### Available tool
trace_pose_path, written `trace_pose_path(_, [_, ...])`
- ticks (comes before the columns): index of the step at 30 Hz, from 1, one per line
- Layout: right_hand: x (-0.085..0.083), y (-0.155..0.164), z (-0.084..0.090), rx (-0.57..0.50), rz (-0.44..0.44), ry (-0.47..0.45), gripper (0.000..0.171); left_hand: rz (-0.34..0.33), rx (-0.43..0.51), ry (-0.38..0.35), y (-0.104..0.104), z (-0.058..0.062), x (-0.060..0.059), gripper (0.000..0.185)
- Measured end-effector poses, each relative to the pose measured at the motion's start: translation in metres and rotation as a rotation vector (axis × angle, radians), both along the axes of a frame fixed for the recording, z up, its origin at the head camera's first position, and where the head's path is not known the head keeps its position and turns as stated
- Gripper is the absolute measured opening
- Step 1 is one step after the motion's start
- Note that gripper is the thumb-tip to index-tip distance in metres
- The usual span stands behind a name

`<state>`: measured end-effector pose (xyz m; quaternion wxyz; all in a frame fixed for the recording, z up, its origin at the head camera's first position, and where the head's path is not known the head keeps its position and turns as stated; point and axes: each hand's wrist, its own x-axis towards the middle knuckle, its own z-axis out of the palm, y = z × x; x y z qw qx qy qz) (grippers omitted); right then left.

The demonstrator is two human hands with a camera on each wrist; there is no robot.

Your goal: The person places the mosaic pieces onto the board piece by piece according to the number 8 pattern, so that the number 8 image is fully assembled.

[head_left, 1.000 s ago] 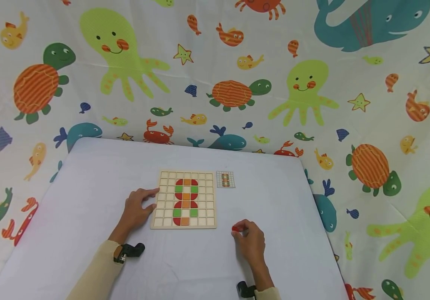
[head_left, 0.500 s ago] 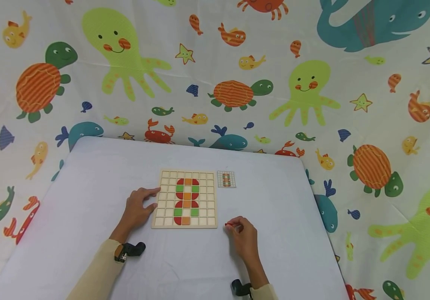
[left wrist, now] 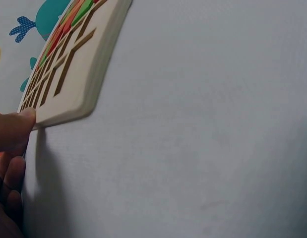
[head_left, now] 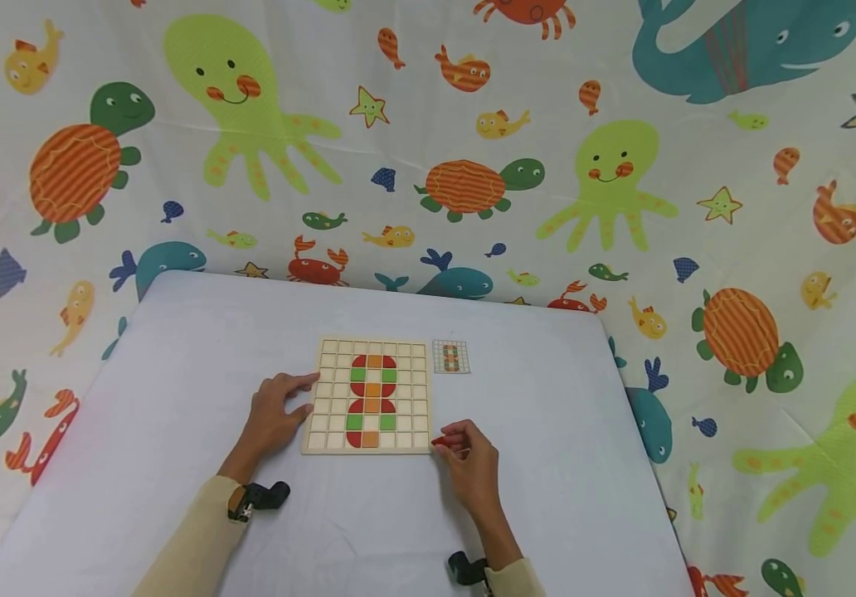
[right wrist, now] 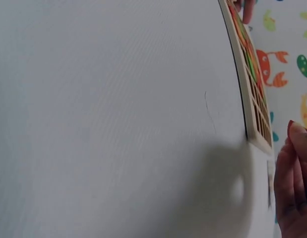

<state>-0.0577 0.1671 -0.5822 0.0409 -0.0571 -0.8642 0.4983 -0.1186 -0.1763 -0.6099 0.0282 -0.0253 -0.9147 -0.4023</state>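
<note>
A light wooden grid board (head_left: 412, 402) lies on the white-covered table, bearing red, green and orange tiles (head_left: 372, 390) down its middle columns. At the bottom row of the pattern, a red tile and an orange one sit side by side. My left hand (head_left: 271, 416) touches the board's left edge with forefinger and thumb; the left wrist view has the thumb (left wrist: 28, 118) right at the rim. My right hand (head_left: 471, 466) pinches a small red tile (head_left: 439, 441) between thumb and forefinger, close to the board's lower right corner. Fingers mostly cover this tile in the right wrist view.
A small pattern card (head_left: 451, 356) with a printed grid lies just right of the board's upper corner. Behind the table (head_left: 547, 365) hangs a curtain (head_left: 428, 108) printed with sea animals. Each wrist wears a black camera mount (head_left: 267, 496).
My right hand has moved left and slightly up with the red tile, from out on the table to the board's lower right corner. My left hand stays at the board's edge.
</note>
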Motion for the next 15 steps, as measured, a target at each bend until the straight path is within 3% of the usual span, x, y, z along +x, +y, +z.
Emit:
trace_pose_path(6, [-0.003,-0.012,0.001,0.032,0.048,0.013,0.023,0.001,-0.004,0.013,0.000,0.000,0.000,0.059])
trace_pose_path(15, [-0.010,-0.033,0.004,0.046,0.155,-0.052,0.017,0.002,-0.012,0.030,0.001,0.000,0.001,0.058])
